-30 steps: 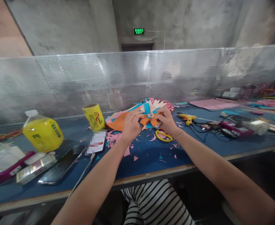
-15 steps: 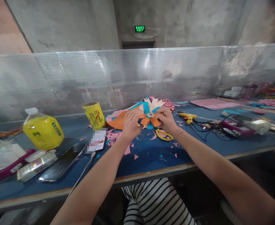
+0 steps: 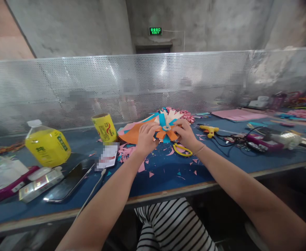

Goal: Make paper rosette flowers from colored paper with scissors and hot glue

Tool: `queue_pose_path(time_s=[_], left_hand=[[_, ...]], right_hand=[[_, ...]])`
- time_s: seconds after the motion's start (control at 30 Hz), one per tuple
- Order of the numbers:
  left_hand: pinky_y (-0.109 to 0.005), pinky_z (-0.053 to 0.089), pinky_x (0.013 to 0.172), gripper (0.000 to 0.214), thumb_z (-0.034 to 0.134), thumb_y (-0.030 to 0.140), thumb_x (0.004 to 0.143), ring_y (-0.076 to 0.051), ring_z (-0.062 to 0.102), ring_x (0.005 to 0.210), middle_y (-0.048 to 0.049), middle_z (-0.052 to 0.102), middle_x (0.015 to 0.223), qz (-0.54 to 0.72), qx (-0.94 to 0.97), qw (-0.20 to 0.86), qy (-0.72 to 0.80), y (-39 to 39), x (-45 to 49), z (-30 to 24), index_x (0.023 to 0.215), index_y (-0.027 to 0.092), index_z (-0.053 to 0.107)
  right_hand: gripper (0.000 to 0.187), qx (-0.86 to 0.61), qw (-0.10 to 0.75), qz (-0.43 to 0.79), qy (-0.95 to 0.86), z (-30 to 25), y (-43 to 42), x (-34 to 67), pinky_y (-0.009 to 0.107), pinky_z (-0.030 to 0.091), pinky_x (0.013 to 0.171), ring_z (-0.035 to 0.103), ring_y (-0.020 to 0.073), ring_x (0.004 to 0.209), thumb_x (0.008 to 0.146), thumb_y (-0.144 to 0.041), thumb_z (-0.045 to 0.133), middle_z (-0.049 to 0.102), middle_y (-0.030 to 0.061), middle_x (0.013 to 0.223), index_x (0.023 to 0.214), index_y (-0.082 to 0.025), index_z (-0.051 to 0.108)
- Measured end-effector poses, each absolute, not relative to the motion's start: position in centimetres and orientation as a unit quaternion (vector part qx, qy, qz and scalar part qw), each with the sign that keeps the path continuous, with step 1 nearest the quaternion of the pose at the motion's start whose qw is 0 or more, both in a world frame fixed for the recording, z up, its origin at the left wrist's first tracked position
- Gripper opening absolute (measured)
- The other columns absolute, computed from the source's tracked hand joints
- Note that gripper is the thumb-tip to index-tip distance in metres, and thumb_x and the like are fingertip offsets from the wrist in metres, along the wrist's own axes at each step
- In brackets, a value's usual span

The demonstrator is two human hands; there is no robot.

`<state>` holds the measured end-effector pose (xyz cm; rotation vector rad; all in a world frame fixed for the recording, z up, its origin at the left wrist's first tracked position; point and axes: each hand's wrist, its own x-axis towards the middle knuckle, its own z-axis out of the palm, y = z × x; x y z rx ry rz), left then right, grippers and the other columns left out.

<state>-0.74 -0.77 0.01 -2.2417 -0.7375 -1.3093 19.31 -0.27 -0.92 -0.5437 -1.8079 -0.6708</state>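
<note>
Between my two hands is a paper flower (image 3: 166,128) with orange, blue and cream strips around a small rolled centre. My left hand (image 3: 147,137) is closed on its left side, fingertips on an orange petal. On the other side my right hand (image 3: 186,134) pinches the edge of the flower, thumb and fingers together. Orange paper sheets (image 3: 132,132) lie under and left of the left hand. Just below the right hand rests the yellow handle of a pair of scissors (image 3: 182,150); the blades are hidden. Behind the flower sits a heap of pink shredded paper (image 3: 188,116).
Left on the blue table (image 3: 155,184) stand a yellow bottle (image 3: 48,146) and a yellow tape roll core (image 3: 104,129), near two phones (image 3: 66,183). A yellow glue gun (image 3: 209,130) with a black cord lies right. A perforated metal screen (image 3: 147,87) runs behind. Paper scraps litter the table.
Almost nothing differs. Both hands keep their hold on the paper flower, with only a slight shift of the fingers and the view.
</note>
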Motion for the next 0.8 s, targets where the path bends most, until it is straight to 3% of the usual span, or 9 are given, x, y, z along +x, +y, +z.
queue_pose_path(time_s=[0.27, 0.4, 0.47, 0.53, 0.6, 0.7, 0.8], left_hand=[[-0.039, 0.04, 0.089, 0.025, 0.062, 0.024, 0.072, -0.022, 0.053, 0.103, -0.0053, 0.06, 0.105, -0.466, -0.812, 0.219, -0.274, -0.7, -0.6, 0.0, 0.096, 0.024, 0.055], [-0.04, 0.04, 0.094, 0.053, 0.066, 0.034, 0.071, -0.022, 0.049, 0.112, -0.0103, 0.053, 0.116, -0.546, -0.771, 0.185, -0.272, -0.5, -0.2, -0.1, 0.116, 0.021, 0.042], [-0.039, 0.041, 0.093, 0.063, 0.068, 0.037, 0.068, -0.023, 0.048, 0.112, -0.0126, 0.049, 0.12, -0.587, -0.737, 0.147, -0.301, -0.1, -0.4, 0.1, 0.12, 0.019, 0.037], [-0.038, 0.043, 0.089, 0.056, 0.065, 0.035, 0.07, -0.021, 0.052, 0.105, -0.0117, 0.051, 0.116, -0.619, -0.696, 0.103, -0.348, 0.6, -1.1, 0.3, 0.117, 0.019, 0.039], [-0.037, 0.044, 0.088, 0.035, 0.059, 0.031, 0.075, -0.019, 0.054, 0.099, -0.0089, 0.055, 0.105, -0.634, -0.654, 0.07, -0.407, 1.5, -2.3, 0.4, 0.105, 0.019, 0.047], [-0.037, 0.044, 0.087, 0.011, 0.052, 0.024, 0.076, -0.019, 0.056, 0.092, -0.0068, 0.06, 0.091, -0.614, -0.609, 0.031, -0.501, 3.2, -4.1, -0.1, 0.085, 0.018, 0.052], [-0.04, 0.042, 0.09, 0.016, 0.061, 0.021, 0.065, -0.024, 0.056, 0.095, -0.008, 0.062, 0.091, -0.5, -0.653, 0.003, -0.569, 4.5, -5.2, -1.6, 0.078, 0.018, 0.053]], right_hand=[[0.009, -0.237, 0.546, -0.226, -0.771, -0.9, -0.1, 19.2, 0.032, 0.041, 0.069, 0.047, 0.0166, 0.078, 0.077, -0.013, 0.052, 0.05, 0.0035, 0.083, 0.073, -0.022, 0.053], [0.007, -0.284, 0.629, -0.072, -0.72, -0.7, 0.8, 19.1, 0.034, 0.044, 0.071, 0.049, 0.0178, 0.08, 0.073, -0.019, 0.057, 0.05, 0.0027, 0.08, 0.074, -0.022, 0.05], [0.015, -0.312, 0.677, 0.054, -0.664, -0.5, 1.4, 19.2, 0.034, 0.045, 0.072, 0.051, 0.017, 0.081, 0.071, -0.023, 0.06, 0.051, 0.0015, 0.08, 0.08, -0.023, 0.049], [0.024, -0.321, 0.711, 0.191, -0.596, -0.4, 1.7, 19.6, 0.029, 0.046, 0.067, 0.052, 0.0138, 0.074, 0.069, -0.027, 0.063, 0.052, -0.0012, 0.078, 0.086, -0.024, 0.046], [0.031, -0.323, 0.721, 0.319, -0.523, -0.2, 1.8, 20.0, 0.025, 0.044, 0.058, 0.049, 0.0104, 0.063, 0.066, -0.032, 0.067, 0.05, -0.0046, 0.071, 0.086, -0.025, 0.045], [0.036, -0.316, 0.688, 0.468, -0.456, -0.1, 1.6, 20.2, 0.021, 0.041, 0.048, 0.043, 0.0069, 0.051, 0.06, -0.035, 0.073, 0.046, -0.0073, 0.06, 0.077, -0.023, 0.044], [0.039, -0.333, 0.621, 0.545, -0.454, -0.4, 1.2, 19.6, 0.019, 0.036, 0.042, 0.035, 0.0039, 0.043, 0.058, -0.035, 0.076, 0.039, -0.0092, 0.05, 0.066, -0.02, 0.041]])
